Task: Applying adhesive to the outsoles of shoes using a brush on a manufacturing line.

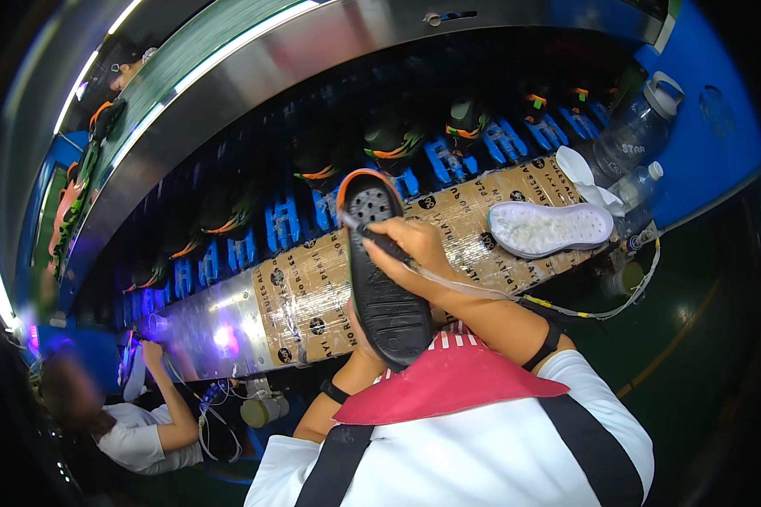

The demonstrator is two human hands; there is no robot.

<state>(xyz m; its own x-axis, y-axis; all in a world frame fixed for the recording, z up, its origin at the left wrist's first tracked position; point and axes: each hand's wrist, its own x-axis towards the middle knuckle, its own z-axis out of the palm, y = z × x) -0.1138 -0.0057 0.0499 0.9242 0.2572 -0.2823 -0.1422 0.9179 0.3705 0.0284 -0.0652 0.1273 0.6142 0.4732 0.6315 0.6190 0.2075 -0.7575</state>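
Partly beneath right fingers: sole

Black, orange-tipped shoe sole

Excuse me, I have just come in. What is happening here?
A person holds a black shoe piece with the left hand, mostly hidden behind it. The right hand grips a slim tool, its pale tip at the piece's orange-rimmed end. A white sole lies to the right on the cardboard-covered ledge. Another person is at the left.
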